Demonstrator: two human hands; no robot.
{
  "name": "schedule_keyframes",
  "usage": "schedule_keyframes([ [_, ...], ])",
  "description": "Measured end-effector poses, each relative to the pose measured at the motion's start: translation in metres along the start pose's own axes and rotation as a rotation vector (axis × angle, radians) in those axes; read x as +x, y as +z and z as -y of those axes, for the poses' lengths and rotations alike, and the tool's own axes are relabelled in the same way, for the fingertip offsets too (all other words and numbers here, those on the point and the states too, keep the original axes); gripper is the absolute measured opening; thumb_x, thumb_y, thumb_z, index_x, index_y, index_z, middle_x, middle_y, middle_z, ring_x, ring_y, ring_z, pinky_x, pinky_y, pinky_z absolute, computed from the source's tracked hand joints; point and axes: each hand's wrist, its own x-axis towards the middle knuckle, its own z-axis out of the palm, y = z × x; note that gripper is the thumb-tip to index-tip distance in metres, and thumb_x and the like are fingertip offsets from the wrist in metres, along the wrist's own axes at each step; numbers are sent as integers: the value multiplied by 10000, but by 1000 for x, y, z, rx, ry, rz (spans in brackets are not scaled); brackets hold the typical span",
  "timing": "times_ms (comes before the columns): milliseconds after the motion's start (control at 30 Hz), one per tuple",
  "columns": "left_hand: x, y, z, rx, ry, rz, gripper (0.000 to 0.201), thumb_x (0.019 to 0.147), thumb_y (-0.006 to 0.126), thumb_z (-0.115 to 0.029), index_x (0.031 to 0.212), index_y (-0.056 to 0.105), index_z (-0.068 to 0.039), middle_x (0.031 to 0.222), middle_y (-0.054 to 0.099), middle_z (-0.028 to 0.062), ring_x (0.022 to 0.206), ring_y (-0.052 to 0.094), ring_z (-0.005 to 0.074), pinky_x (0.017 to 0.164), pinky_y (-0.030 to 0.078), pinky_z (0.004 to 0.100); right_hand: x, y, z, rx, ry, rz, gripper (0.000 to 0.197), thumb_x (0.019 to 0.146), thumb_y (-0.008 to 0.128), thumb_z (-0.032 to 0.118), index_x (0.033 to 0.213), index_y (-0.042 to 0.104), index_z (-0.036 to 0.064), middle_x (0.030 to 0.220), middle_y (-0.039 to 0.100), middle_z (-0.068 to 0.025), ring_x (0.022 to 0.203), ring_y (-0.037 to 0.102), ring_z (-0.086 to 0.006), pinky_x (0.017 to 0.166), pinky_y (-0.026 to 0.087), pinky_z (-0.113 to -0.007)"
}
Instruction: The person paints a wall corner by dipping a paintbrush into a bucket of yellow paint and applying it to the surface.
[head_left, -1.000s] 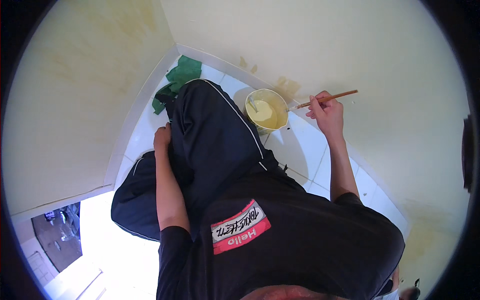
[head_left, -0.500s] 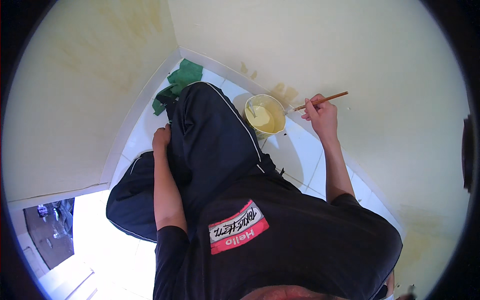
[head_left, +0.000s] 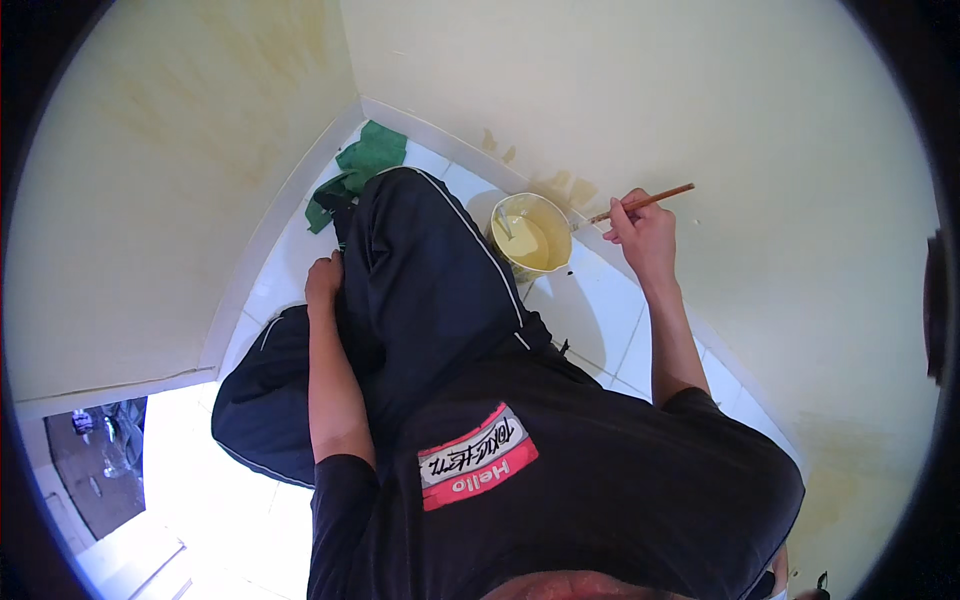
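My right hand [head_left: 645,235] grips a thin paintbrush [head_left: 655,198] by its wooden handle. The brush is tilted, and its bristle end points left, close to the right rim of the bucket and the bottom of the wall. Pale yellow paint lies in the round bucket [head_left: 557,262] on the floor, with a light-coloured stick-like piece leaning inside it. My left hand [head_left: 323,278] rests beside my bent leg with its fingers curled in against the dark trousers; what they hold, if anything, is hidden.
A crumpled green cloth [head_left: 372,150] lies on the white tiles [head_left: 570,312] near the corner. Cream walls [head_left: 700,90] meet there above a pale baseboard [head_left: 440,130]. Darker damp-looking patches [head_left: 565,188] mark the wall behind the bucket. At lower left, an opening shows plastic bottles [head_left: 115,455].
The view has shifted very slightly. Both hands and the paintbrush stay almost where they were.
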Motion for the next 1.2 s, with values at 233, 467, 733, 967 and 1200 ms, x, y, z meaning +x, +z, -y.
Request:
schedule_keyframes([
  [233, 8, 5, 7, 8, 11, 9, 629, 946, 372, -489, 1132, 664, 37, 1210, 602, 293, 1164, 562, 447, 1015, 419, 506, 5, -16, 0, 169, 96, 98, 128, 890, 639, 73, 854, 614, -48, 743, 688, -111, 655, 704, -163, 566, 548, -250],
  [467, 30, 14, 35, 65, 99, -31, 637, 944, 378, -505, 1135, 666, 29, 1207, 606, 290, 1162, 565, 444, 1009, 424, 502, 11, -21, -20, 131, 62, 228, 96, 870, 639, 54, 870, 626, -42, 778, 687, -99, 717, 702, -155, 640, 551, -256],
  [733, 11, 16, -3, -3, -2, 29, 643, 947, 379, -502, 1136, 659, 45, 1221, 593, 302, 1181, 554, 442, 1026, 415, 496, 12, -26, -31, 61, 124, 258, 68, 871, 639, 27, 888, 623, -36, 791, 667, -82, 727, 696, -149, 650, 559, -251],
  [967, 24, 12, 22, 42, 37, 13, 645, 948, 371, -499, 1169, 643, 43, 1237, 584, 304, 1189, 551, 435, 1033, 410, 493, 17, -20, -25, -13, 5, 284, 87, 808, 645, 66, 827, 642, -19, 708, 661, -73, 658, 634, -124, 611, 508, -277],
  [1200, -1, -5, -1, 12, -37, 15, 635, 952, 367, -488, 1153, 651, 44, 1226, 593, 297, 1181, 555, 438, 1026, 413, 500, 18, -24, -7, -83, -70, 314, 81, 777, 647, 64, 793, 639, -15, 695, 648, -91, 655, 614, -145, 611, 498, -292],
])
